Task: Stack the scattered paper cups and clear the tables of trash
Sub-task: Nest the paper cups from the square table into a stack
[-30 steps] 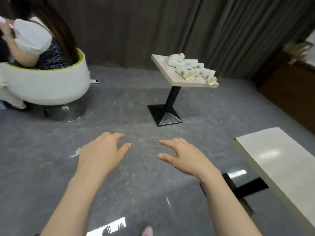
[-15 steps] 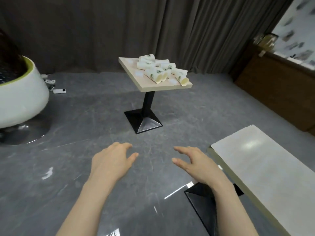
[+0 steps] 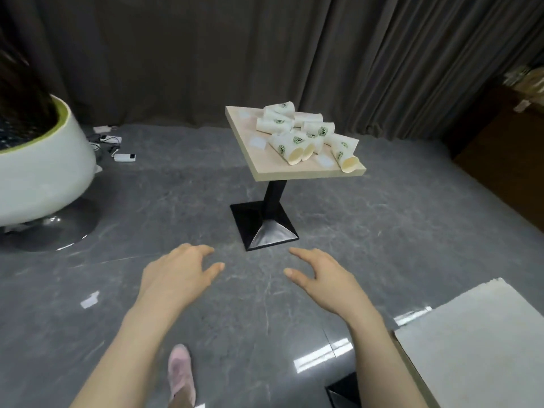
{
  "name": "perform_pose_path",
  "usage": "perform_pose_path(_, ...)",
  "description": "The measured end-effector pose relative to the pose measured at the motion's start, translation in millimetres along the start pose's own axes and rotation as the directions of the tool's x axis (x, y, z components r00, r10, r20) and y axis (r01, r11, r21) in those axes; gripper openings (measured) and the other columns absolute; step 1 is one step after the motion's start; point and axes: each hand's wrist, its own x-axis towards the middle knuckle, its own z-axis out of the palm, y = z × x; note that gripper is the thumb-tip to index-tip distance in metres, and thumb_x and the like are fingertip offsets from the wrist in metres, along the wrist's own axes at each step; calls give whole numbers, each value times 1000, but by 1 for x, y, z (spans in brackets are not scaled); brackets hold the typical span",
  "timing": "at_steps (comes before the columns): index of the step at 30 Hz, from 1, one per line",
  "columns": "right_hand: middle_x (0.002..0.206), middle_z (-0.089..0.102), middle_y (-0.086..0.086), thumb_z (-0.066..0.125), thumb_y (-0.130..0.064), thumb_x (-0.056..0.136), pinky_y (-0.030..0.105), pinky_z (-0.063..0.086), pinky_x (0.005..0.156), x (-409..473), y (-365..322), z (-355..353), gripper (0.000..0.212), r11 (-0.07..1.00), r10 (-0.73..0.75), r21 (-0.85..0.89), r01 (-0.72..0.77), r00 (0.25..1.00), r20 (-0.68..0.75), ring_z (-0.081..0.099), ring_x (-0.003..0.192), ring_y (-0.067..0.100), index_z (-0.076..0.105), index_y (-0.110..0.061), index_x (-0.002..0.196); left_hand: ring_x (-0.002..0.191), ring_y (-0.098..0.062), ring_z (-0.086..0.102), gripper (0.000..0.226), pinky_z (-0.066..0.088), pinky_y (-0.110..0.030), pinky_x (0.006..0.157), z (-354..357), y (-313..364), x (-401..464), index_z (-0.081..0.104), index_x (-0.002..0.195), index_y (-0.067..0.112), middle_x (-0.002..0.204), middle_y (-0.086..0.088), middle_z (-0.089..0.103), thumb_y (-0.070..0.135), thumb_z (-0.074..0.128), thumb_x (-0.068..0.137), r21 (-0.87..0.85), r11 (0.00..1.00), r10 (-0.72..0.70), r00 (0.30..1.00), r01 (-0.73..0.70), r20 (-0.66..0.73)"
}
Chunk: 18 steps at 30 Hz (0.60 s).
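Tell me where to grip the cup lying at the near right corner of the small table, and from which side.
Grip that cup round its side wall, just behind the open rim, coming down from above. It lies on its side with its mouth toward the table edge, so its round wall faces up, probably suiting the right hand.

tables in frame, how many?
2. A small wooden pedestal table stands at centre, carrying tipped-over paper cups. A white table is at lower right, cut off by the frame edge. Others may lie out of view.
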Motion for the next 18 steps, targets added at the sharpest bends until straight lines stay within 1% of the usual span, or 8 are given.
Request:
perform_pose_path(3, 145, 41, -11, 49, -50, 94, 31, 37, 101, 65, 6, -7, 49, 999, 2, 36, -2, 1000, 0, 34, 135, 9, 39, -40, 141, 123, -20, 51, 49, 42, -34, 90, -10, 4, 64, 45, 136, 41, 133, 6, 52, 61, 42, 92, 17, 1000, 19, 1000, -19, -14)
perform_pose_path(6, 140, 44, -12, 49, -48, 94, 31, 40, 99, 129, 11, -19, 47, 995, 39, 93, -36, 998, -38, 38, 133, 8, 41, -41, 140, 122, -20, 52, 50, 43, -34, 87, -27, 8, 135, 45, 137, 39, 133, 6, 52, 60, 41, 92, 34, 998, 61, 998, -60, -20)
perform_pose_path(9, 139, 43, -11, 50, -46, 94, 33, 41, 101, 189, 16, -28, 47, 989, 79, 130, -77, 997, -16, 41, 130, 9, 40, -40, 140, 120, -20, 53, 49, 42, -32, 84, -42, 17, 200, 45, 138, 38, 132, 4, 51, 58, 41, 93, 75, 992, 101, 995, -100, -6)
perform_pose_path(11, 137, 42, -14, 50, -46, 94, 29, 40, 99, 225, 22, -31, 48, 982, 91, 165, -88, 996, -8, 42, 127, 6, 39, -41, 141, 118, -19, 54, 48, 42, -31, 83, -47, 26, 240, 45, 137, 38, 129, 4, 52, 57, 41, 94, 95, 985, 144, 989, -145, 19)
perform_pose_path(14, 134, 41, -18, 52, -43, 94, 21, 36, 94, 273, 31, -32, 50, 966, 105, 240, -97, 994, -20, 41, 119, -2, 36, -40, 142, 118, -19, 54, 46, 42, -31, 81, -50, 40, 296, 45, 137, 37, 128, 4, 52, 56, 41, 94, 103, 973, 199, 978, -205, 60)
perform_pose_path(16, 135, 39, -19, 54, -41, 94, 20, 35, 95, 304, 40, -32, 52, 951, 112, 294, -98, 993, -30, 41, 118, -3, 35, -41, 142, 119, -20, 53, 46, 42, -31, 83, -50, 49, 331, 45, 137, 36, 130, 3, 51, 54, 42, 95, 93, 972, 207, 975, -214, 75)
perform_pose_path(18, 140, 36, -15, 56, -38, 93, 21, 35, 97, 338, 51, -34, 54, 934, 124, 342, -106, 992, -32, 43, 116, -1, 35, -41, 143, 121, -21, 52, 46, 42, -33, 86, -48, 58, 365, 45, 137, 36, 132, 2, 49, 53, 42, 95, 82, 973, 207, 973, -215, 98)
